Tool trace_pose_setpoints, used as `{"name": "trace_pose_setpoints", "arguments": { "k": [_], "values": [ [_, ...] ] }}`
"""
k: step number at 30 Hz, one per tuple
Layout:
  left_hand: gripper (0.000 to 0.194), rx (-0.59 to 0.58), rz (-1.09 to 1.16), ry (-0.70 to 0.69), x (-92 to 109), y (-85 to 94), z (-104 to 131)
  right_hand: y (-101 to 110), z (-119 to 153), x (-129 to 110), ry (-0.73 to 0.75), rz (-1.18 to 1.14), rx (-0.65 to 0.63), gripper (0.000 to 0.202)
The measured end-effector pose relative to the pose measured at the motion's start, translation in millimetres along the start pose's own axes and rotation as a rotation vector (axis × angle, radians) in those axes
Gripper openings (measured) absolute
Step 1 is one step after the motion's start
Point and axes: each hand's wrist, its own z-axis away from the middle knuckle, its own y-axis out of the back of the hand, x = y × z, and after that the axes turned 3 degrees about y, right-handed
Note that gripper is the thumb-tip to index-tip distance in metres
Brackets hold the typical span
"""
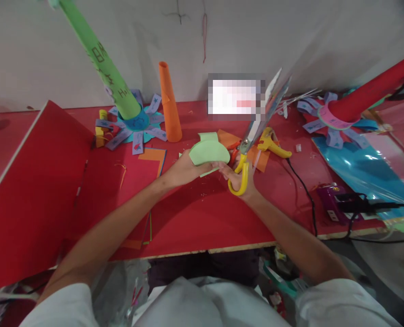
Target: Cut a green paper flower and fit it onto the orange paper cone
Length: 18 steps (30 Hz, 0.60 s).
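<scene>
1. A pale green paper piece with a rounded outline (209, 152) is held above a red tabletop (202, 222), directly between the 2 hands; its longer axis runs roughly left to right.
2. The left hand (181, 172) is closed lightly on the left side of the paper, its fingers partly hidden beneath.
3. The right hand (238, 178) is curled about the yellow handles of a pair of long metal scissors (244, 146); its fingertips also meet the near right edge of the paper.
4. Key relation: the scissors lie just right of the paper, their long axis slanting away and to the right, so that the blades point away from the paper. The blade tips appear slightly apart. The right hand is the nearer to them.
5. Surroundings: a yellow glue gun (274, 144) rests to the right of the scissors; an orange paper cone (172, 113) stands beyond the left hand.
</scene>
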Motion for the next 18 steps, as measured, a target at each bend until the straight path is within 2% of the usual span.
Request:
{"name": "trace_pose_setpoints", "arguments": {
  "k": [4, 8, 12, 15, 18],
  "values": [
    [0.034, 0.105, -0.028, -0.005, -1.6, 2.9, 0.8, -0.1, 0.2, -0.7, -0.001, -0.059, -0.052, 0.048],
    [0.036, 0.185, -0.03, -0.016, 0.2, 5.0, -0.3, -1.7, -2.7, -1.2, -0.007, -0.15, -0.046, 0.05],
    [0.031, 0.345, -0.008, -0.059, 8.5, 4.8, -1.9, -4.5, -1.9, -1.0, -0.04, -0.211, -0.097, 0.052],
    [0.03, 0.483, -0.009, -0.061, 12.6, 3.0, -0.6, -9.8, 3.6, -0.9, -0.091, -0.283, -0.209, 0.055],
    [0.033, 0.59, 0.06, -0.058, 13.0, -0.2, 1.7, -18.1, 12.0, 1.2, -0.181, -0.367, -0.386, 0.068]
  ]
}}
